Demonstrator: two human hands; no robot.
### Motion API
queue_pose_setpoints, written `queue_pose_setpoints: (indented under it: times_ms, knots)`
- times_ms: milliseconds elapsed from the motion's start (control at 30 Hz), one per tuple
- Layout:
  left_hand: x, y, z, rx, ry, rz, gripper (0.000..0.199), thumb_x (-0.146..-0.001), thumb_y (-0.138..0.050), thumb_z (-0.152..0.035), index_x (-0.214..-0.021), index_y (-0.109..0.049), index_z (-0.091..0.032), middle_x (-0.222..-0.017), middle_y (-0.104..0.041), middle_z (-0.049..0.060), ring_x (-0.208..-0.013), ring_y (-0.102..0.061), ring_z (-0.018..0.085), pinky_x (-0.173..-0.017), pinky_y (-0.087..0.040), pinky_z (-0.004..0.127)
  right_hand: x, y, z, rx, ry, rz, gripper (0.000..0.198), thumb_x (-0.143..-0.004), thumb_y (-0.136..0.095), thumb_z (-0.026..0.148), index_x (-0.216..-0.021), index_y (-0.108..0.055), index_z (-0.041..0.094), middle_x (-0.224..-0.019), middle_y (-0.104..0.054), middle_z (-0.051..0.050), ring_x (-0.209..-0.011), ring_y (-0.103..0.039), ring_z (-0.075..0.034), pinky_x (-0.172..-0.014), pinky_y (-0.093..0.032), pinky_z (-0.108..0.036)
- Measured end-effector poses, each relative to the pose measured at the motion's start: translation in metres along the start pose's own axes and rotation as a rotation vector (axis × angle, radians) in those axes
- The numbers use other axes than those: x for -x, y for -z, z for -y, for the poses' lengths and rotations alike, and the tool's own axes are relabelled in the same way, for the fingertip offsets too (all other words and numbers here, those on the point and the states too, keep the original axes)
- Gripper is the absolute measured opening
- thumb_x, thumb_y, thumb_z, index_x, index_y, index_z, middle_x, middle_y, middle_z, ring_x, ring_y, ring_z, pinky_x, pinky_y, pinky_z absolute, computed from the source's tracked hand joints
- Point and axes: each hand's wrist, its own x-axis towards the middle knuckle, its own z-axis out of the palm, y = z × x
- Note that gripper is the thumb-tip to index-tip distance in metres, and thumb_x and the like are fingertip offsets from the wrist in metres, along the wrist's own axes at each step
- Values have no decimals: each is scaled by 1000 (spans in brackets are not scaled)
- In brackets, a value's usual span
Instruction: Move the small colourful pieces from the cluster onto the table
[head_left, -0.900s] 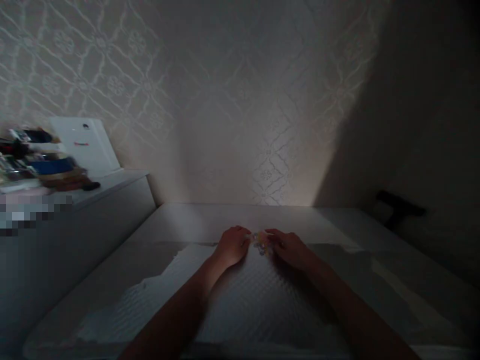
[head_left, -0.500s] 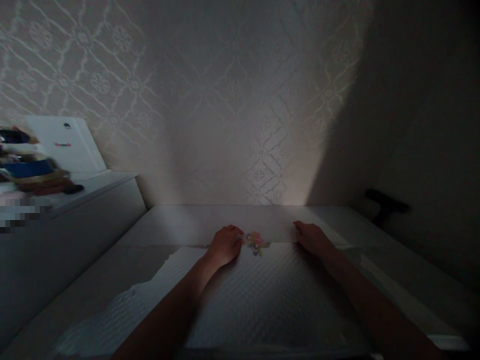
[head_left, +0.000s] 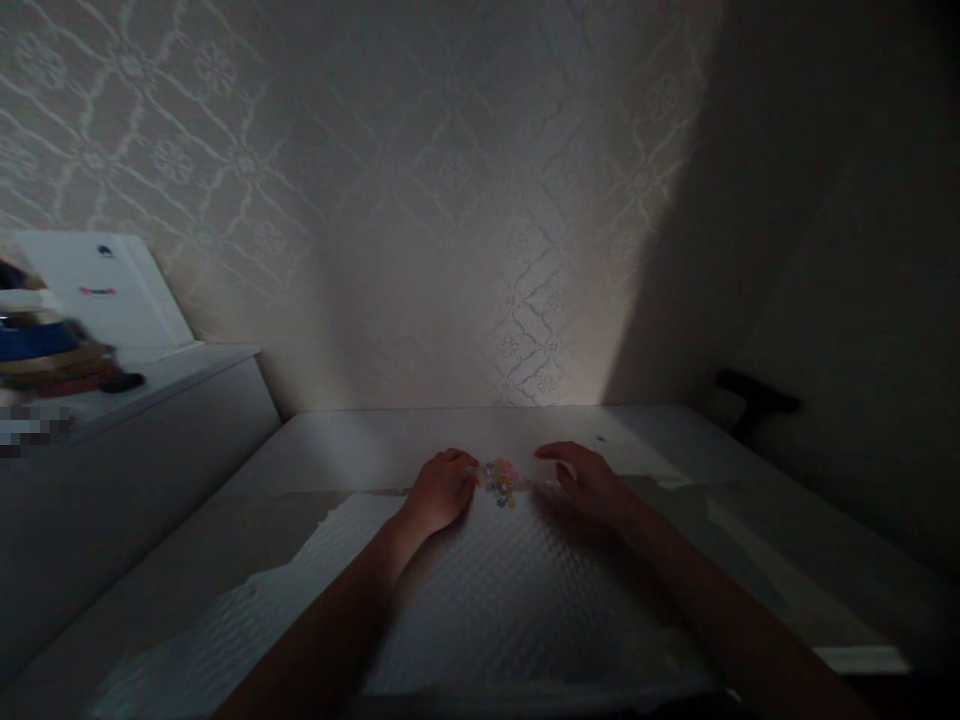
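Note:
A small cluster of pink, yellow and blue-grey flower shapes (head_left: 501, 480) sits at the far edge of a white quilted sheet (head_left: 457, 600). My left hand (head_left: 441, 492) is closed at the cluster's left side, its thumb and fingertips pinched on that edge. To the right, my right hand (head_left: 589, 482) is held with forefinger and thumb apart, pointing at the cluster with a small gap between. Nothing shows in its fingers. Dim light blurs the cluster's finer detail.
On the left, a white cabinet (head_left: 165, 400) carries a white box-like panel (head_left: 97, 290) and a blue band-shaped item (head_left: 34, 342) among clutter. A dark T-shaped object (head_left: 754, 400) stands at right. A tiny dark speck (head_left: 600, 438) lies on the white surface near the patterned wall (head_left: 450, 250).
My right hand has moved left, closer to the flower cluster, and its fingers have parted. A small speck now shows beyond it. My left hand keeps its place at the cluster. The view has shifted slightly.

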Motion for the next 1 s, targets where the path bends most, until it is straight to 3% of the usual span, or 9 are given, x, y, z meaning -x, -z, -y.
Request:
queue_pose_setpoints:
  times_ms: [100,300,500,700,833,1000]
  knots:
    - [0,-1,2,-1,-6,-8,23,-80,-43,-21,-99,-56,-19,-103,-53,6,-98,-47,19,-89,-38,33,1,-7,29,-126,180,95,32,-73,-40,8,-99,-56,19,-99,-60,-5,-95,-53,-15,-85,-41,-32]
    - [0,-1,1,-5,-17,-4,23,-81,-42,-21,-99,-56,-19,-103,-53,6,-98,-47,19,-89,-38,33,4,-9,53,-104,277,221,28,-77,-41,11,-100,-56,19,-102,-60,-5,-98,-51,-16,-87,-38,-32]
    - [0,2,-3,2,10,7,22,-80,-44,-20,-98,-56,-19,-105,-53,6,-98,-47,20,-89,-38,33,7,-1,61,-90,282,244,26,-75,-42,11,-93,-58,20,-99,-61,-5,-100,-50,-17,-87,-37,-33]
    - [1,0,3,20,-25,-11,21,-81,-43,-22,-98,-55,-19,-102,-54,5,-96,-48,19,-88,-38,33,12,9,43,52,230,248,18,-77,-45,16,-86,-60,19,-87,-63,-4,-87,-54,-16,-86,-35,-33]
    - [1,1,3,30,-23,6,22,-81,-43,-23,-99,-55,-19,-103,-53,6,-97,-47,20,-89,-38,34,9,14,22,233,88,210,22,-79,-41,19,-88,-61,18,-88,-63,-6,-91,-54,-19,-88,-33,-34]
    - [1,2,0,31,-12,13,22,-81,-44,-23,-100,-55,-20,-105,-52,6,-98,-47,20,-90,-37,34,8,20,-22,432,-376,175,30,-81,-37,20,-104,-55,15,-84,-64,-10,-82,-58,-22,-73,-39,-31]
